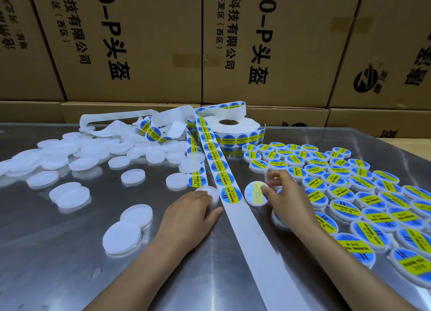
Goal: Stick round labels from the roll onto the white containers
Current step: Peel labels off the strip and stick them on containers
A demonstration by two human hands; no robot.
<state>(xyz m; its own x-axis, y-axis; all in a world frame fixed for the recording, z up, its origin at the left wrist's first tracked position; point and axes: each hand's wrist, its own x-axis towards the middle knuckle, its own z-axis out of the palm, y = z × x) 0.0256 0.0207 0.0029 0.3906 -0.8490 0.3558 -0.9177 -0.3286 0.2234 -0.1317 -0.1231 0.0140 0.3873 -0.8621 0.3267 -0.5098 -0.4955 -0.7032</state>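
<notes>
Behind, stacked cardboard boxes back the steel worktop. Label roll sits at the far edge, strip trailing forward between the hands. Labelled containers right, blank white ones left. Left hand curls round a blank container; right hand pinches a freshly labelled one.

The worktop under both hands is showing as brushed metal, glossy and mirroring the things on it. Left of the left hand, the white containers are looking like smooth, matt, translucent plastic. Between the hands, the backing strip is reading as smooth paper; its labels are shining glossy. Beyond, cardboard boxes are looking matt.
</notes>
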